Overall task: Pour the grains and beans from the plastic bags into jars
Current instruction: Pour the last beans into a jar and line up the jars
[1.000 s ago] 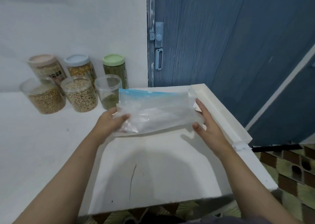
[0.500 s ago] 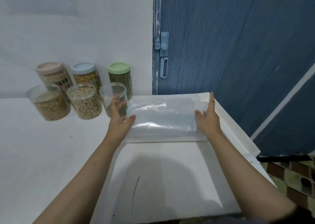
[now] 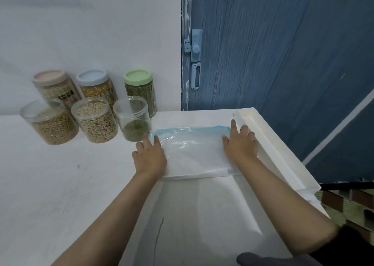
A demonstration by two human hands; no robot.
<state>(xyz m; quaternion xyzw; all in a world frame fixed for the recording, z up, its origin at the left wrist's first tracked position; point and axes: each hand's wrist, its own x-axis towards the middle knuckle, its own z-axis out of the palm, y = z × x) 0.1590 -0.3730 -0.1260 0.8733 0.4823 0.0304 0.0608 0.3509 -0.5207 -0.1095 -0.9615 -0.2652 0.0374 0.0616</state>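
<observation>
The zip-top plastic bag (image 3: 194, 150) lies flat and looks empty on the white table (image 3: 60, 184), pressed down by the flat-fingered left hand (image 3: 149, 156) and right hand (image 3: 239, 144). Three lidless jars hold contents; the mung bean jar (image 3: 132, 119) left of the bag is only partly filled. Pouring seems nearly finished; lids remain off.

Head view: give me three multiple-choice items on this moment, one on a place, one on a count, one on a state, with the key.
1. Where is the plastic bag?
A. flat on the table
B. inside a jar
C. hanging on the door

2. How many jars have lids on?
A. one
B. three
C. six

3. How do the hands meet the bag?
A. flat on its ends
B. pinching it aloft
C. not touching

Key: 1 A, it lies on the white table. 2 B, pink, blue and green lids in the back row. 3 A, left hand and right hand press down with straight fingers.
</observation>
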